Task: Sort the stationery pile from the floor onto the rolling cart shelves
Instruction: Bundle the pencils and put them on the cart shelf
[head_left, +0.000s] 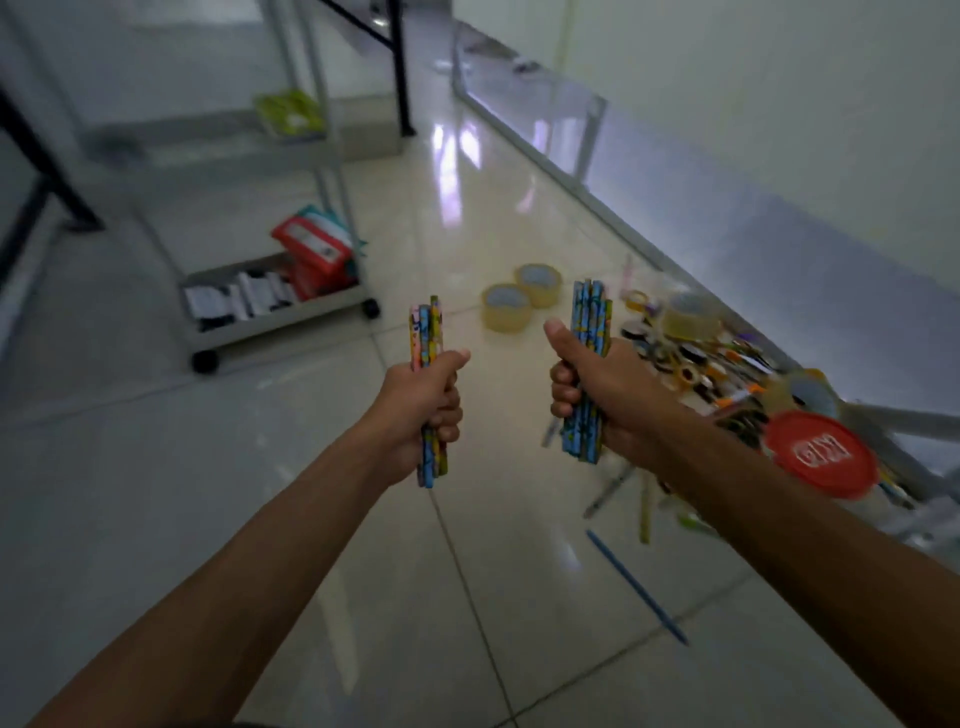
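My left hand (423, 402) grips an upright bundle of patterned pencils (427, 332) above the tiled floor. My right hand (597, 384) grips a second, thicker bundle of blue patterned pencils (589, 317), also upright. The stationery pile (701, 364) lies on the floor at the right, along the wall's base, with tape rolls, pens and markers. The grey rolling cart (280, 317) stands at the left back; its bottom shelf holds white packets and red and teal boxes (311, 247), and a higher shelf holds a yellow-green pack (288, 111).
Two clear tape rolls (522, 299) sit on the floor between cart and pile. A red round lid (821, 454) lies at the pile's near end. A blue pen (636, 587) and other loose pens lie nearer me. Black table legs (400, 67) stand behind the cart.
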